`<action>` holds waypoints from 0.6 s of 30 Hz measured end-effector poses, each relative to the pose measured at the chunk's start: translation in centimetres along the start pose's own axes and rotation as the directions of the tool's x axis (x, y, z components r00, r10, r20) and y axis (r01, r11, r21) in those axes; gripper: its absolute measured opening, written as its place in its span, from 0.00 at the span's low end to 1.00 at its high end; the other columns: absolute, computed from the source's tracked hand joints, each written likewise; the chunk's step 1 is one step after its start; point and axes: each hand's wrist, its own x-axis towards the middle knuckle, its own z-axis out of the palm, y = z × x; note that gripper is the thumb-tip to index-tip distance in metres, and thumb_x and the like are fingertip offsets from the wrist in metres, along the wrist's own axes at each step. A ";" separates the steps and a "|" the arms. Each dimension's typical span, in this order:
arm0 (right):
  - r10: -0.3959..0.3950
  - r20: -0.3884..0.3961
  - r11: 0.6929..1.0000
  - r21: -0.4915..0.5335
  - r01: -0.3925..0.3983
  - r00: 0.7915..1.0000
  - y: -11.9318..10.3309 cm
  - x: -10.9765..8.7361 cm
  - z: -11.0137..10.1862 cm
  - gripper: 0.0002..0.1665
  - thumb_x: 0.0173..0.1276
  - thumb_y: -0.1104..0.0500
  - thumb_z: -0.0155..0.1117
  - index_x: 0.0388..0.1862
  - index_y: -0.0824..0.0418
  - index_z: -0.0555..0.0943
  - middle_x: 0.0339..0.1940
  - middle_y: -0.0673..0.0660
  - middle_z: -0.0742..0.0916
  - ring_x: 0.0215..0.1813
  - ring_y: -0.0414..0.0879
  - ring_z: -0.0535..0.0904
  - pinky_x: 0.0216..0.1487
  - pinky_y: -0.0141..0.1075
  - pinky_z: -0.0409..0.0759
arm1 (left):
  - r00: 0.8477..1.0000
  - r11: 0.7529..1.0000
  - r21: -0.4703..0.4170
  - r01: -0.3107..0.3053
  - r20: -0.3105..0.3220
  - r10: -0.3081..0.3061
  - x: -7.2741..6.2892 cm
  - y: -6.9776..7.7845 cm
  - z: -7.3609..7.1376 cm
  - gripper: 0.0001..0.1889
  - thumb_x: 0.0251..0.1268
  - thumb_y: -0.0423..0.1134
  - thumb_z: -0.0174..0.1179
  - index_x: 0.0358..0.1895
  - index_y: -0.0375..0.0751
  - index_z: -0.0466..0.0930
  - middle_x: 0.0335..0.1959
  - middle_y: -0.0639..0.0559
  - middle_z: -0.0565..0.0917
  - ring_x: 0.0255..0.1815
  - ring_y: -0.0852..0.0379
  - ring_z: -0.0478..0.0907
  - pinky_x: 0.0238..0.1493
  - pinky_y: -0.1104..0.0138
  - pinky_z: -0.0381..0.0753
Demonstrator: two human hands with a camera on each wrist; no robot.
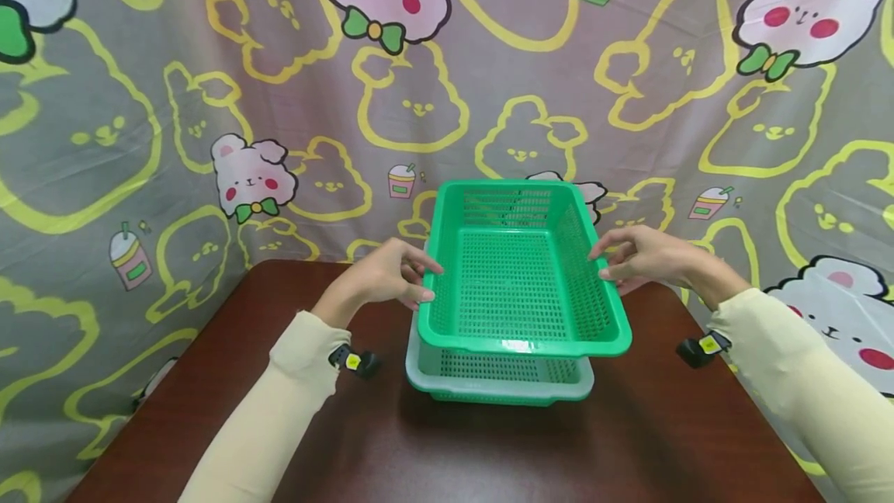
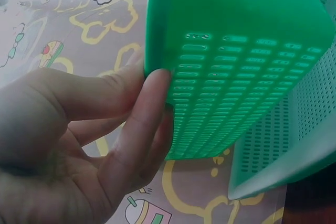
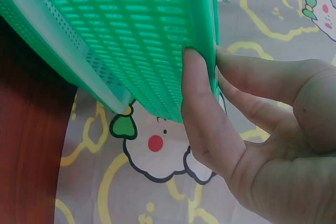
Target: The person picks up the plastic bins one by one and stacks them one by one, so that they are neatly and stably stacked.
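Observation:
A bright green plastic basket (image 1: 513,286) with slotted walls is held up by both hands, tilted, above a second basket. My left hand (image 1: 387,276) pinches its left rim; in the left wrist view the thumb and fingers (image 2: 139,124) clasp that rim from both sides. On the opposite side my right hand (image 1: 649,256) grips the right rim, with fingers (image 3: 202,103) curled over the edge in the right wrist view. Below is a paler-rimmed green basket (image 1: 499,390) on the table, partly hidden by the upper one.
The dark red-brown table (image 1: 335,441) spreads out beneath the baskets. Behind it and at both sides hangs a grey cloth (image 1: 419,169) with cartoon animals. Each wrist carries a small black camera, such as the left wrist camera (image 1: 363,364).

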 end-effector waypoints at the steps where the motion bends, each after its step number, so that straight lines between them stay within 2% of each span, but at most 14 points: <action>1: -0.001 0.006 1.000 0.007 0.001 1.000 0.0 0.1 0.1 0.25 0.75 0.61 0.65 0.67 0.68 0.73 0.56 0.69 0.85 0.44 0.49 0.88 0.50 0.45 0.90 | 1.000 1.000 0.002 0.003 0.002 -0.003 -0.1 -0.1 0.0 0.23 0.62 0.28 0.71 0.61 0.33 0.83 0.38 0.43 0.75 0.35 0.53 0.81 0.42 0.56 0.92; 6: 0.009 0.013 0.999 0.044 -0.009 1.000 0.1 0.4 0.8 0.25 0.74 0.61 0.67 0.65 0.69 0.74 0.49 0.64 0.86 0.42 0.49 0.88 0.49 0.44 0.90 | 1.000 1.000 0.011 0.017 0.007 -0.017 -0.3 -0.8 -0.2 0.22 0.63 0.28 0.71 0.61 0.34 0.83 0.38 0.43 0.77 0.33 0.54 0.85 0.42 0.57 0.92; 12: 0.008 0.027 0.998 0.065 -0.010 1.000 0.3 0.8 1.7 0.25 0.74 0.61 0.66 0.65 0.70 0.75 0.49 0.65 0.84 0.43 0.49 0.88 0.49 0.44 0.90 | 1.000 1.000 0.004 0.016 0.015 -0.016 -0.5 -1.4 -0.1 0.23 0.62 0.29 0.71 0.61 0.33 0.83 0.41 0.41 0.80 0.34 0.55 0.85 0.42 0.55 0.92; 18: -0.010 0.034 0.998 0.059 0.008 0.999 0.9 1.0 2.6 0.24 0.74 0.63 0.66 0.64 0.71 0.75 0.44 0.64 0.84 0.41 0.49 0.87 0.47 0.45 0.91 | 0.999 0.999 0.013 0.031 0.022 -0.032 -0.7 -2.2 0.2 0.23 0.63 0.30 0.72 0.61 0.33 0.83 0.42 0.40 0.80 0.33 0.54 0.84 0.43 0.55 0.91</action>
